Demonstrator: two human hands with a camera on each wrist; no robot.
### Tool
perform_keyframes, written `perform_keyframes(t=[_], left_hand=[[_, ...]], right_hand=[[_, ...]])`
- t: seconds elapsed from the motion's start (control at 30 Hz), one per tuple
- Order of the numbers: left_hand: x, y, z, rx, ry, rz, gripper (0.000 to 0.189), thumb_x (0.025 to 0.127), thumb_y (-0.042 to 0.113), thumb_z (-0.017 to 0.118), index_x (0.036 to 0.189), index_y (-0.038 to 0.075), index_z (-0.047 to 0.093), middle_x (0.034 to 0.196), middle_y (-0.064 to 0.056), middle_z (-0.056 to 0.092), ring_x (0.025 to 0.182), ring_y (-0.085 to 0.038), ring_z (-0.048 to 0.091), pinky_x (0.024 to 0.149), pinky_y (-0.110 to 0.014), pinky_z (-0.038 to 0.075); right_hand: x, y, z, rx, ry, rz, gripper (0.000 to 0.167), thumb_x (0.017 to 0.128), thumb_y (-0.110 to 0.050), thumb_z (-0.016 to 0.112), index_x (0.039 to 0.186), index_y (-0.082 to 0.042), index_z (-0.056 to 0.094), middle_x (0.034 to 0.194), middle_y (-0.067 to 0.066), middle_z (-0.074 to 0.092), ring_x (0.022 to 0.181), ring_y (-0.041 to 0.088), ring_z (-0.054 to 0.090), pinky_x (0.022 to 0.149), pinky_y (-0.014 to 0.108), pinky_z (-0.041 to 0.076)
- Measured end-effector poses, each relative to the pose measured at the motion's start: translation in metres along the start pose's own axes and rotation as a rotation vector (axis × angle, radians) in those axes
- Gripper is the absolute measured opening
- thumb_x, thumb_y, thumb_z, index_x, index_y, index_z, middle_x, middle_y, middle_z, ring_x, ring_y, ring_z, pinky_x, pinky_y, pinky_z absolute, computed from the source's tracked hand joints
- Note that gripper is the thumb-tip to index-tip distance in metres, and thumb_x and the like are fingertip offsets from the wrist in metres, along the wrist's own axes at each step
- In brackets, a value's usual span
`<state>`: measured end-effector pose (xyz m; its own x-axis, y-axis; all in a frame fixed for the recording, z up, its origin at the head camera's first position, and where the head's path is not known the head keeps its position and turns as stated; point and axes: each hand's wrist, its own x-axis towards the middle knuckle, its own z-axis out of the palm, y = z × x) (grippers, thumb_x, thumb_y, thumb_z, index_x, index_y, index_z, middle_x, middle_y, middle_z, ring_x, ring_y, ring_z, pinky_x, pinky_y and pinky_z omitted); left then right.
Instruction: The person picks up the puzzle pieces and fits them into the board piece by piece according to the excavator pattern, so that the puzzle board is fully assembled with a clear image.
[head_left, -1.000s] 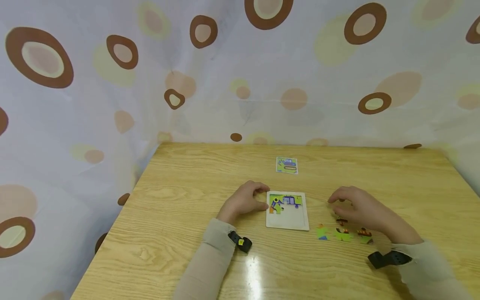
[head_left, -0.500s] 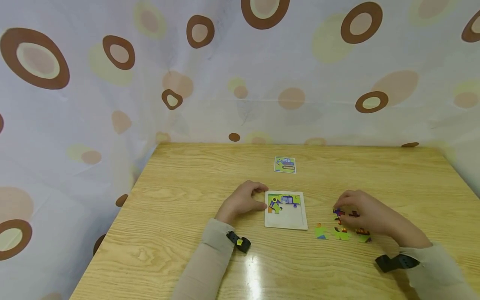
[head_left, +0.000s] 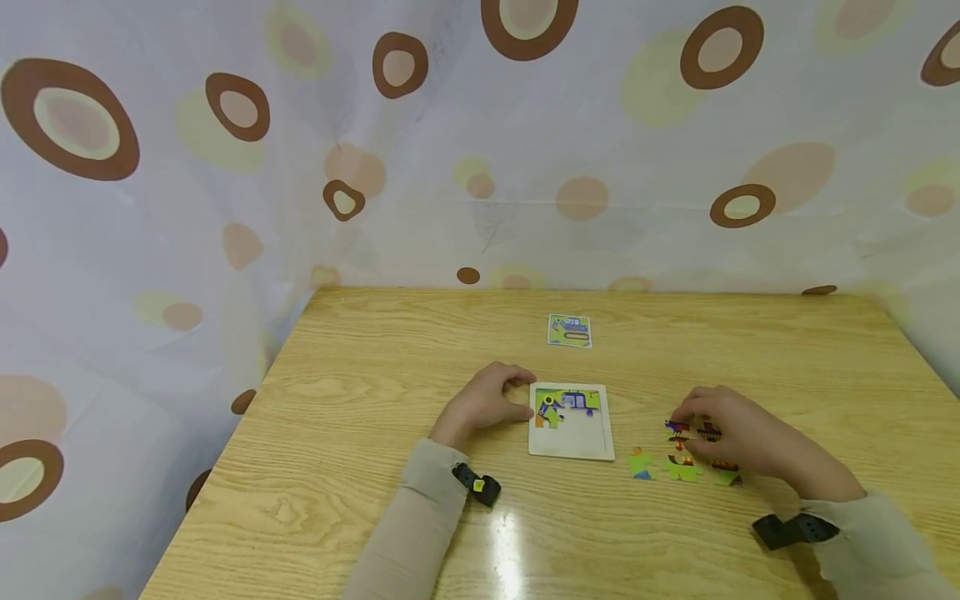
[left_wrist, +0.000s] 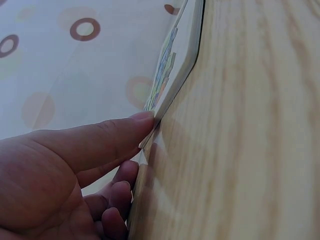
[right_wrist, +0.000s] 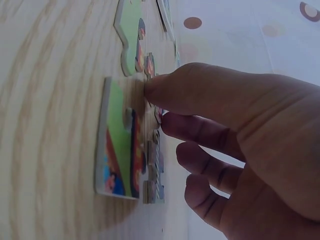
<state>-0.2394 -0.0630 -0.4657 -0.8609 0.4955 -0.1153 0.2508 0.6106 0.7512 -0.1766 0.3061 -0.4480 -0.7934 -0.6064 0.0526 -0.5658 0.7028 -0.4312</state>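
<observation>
A white puzzle tray [head_left: 570,442] lies flat on the table, partly filled along its top and left with green and blue pieces. My left hand [head_left: 483,404] is at its left side, thumb and index finger touching the edge; in the left wrist view the thumb [left_wrist: 120,135] meets the rim. Right of the tray, my right hand [head_left: 731,429] pinches a blue-and-red puzzle piece [head_left: 676,428] between thumb and index finger. Around it lie a green piece with a blue corner [head_left: 641,465], a green-and-orange piece [head_left: 682,471] and others partly hidden under the hand.
A small picture card [head_left: 569,331] showing a blue excavator lies behind the tray. The wooden table [head_left: 360,358] reaches back to a patterned cloth backdrop [head_left: 420,242]. Close up in the right wrist view stands a loose green puzzle piece [right_wrist: 112,155].
My right hand has shifted right and slightly nearer, its thumb and index finger coming together around the blue-and-red piece. The left hand stays at the tray. The view has shifted slightly.
</observation>
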Motion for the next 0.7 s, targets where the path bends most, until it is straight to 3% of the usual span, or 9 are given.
perform_keyframes(t=[0.43, 0.7], left_hand=[[0.0002, -0.0013, -0.0002, -0.002, -0.005, 0.015, 0.048, 0.084, 0.016, 0.081, 0.129, 0.012, 0.065, 0.12, -0.001, 0.059, 0.107, -0.016, 0.05, 0.094, -0.032, 0.043], [0.0005, -0.0013, -0.0004, -0.012, -0.006, 0.01, 0.048, 0.084, 0.015, 0.081, 0.129, 0.012, 0.065, 0.121, 0.0, 0.059, 0.108, -0.016, 0.051, 0.095, -0.032, 0.043]], right_hand=[[0.001, -0.0024, 0.0006, 0.028, 0.002, 0.021, 0.023, 0.084, -0.007, 0.075, 0.106, -0.012, 0.073, 0.095, -0.009, 0.061, 0.072, 0.003, 0.048, 0.06, 0.025, 0.043], [0.0012, -0.0089, 0.0011, 0.03, 0.039, 0.034, 0.025, 0.083, -0.005, 0.072, 0.105, -0.018, 0.072, 0.1, -0.01, 0.06, 0.08, 0.004, 0.054, 0.065, 0.028, 0.048]])
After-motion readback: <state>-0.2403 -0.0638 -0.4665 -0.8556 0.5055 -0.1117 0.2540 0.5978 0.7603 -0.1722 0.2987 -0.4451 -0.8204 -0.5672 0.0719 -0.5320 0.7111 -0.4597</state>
